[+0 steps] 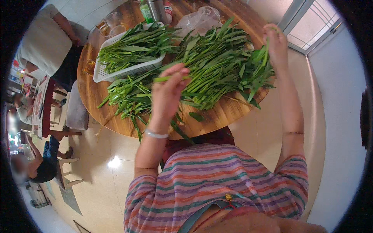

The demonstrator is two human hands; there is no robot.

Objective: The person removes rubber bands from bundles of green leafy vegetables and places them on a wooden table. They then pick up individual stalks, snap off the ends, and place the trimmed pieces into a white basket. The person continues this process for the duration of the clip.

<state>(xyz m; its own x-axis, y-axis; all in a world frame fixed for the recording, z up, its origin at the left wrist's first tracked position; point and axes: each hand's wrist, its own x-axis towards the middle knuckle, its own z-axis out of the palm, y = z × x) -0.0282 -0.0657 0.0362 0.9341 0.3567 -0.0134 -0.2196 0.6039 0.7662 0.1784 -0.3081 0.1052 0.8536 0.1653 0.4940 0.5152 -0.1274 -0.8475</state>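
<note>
My left hand (pixel 170 90), with a bangle at the wrist, is raised over the near part of the round wooden table (pixel 224 119) and pinches a short piece of green stem (pixel 163 79). At the table's right edge, my right hand (pixel 275 40) holds a leafy green stalk (pixel 265 56) that hangs down. A large heap of long-leaved greens (pixel 215 67) lies between the hands. Loose stem pieces (pixel 125 93) are strewn left of my left hand. Behind them, a white perforated plastic basket (pixel 131 72) holds a bundle of greens (pixel 137 48).
A metal flask (pixel 156 11), a green bottle (pixel 145 13) and a clear plastic bag (pixel 201 20) stand or lie at the far side. Glass cups (pixel 109 26) are at the far left. A person (pixel 46 40) stands left of the table, beside a grey-topped stool (pixel 77 107).
</note>
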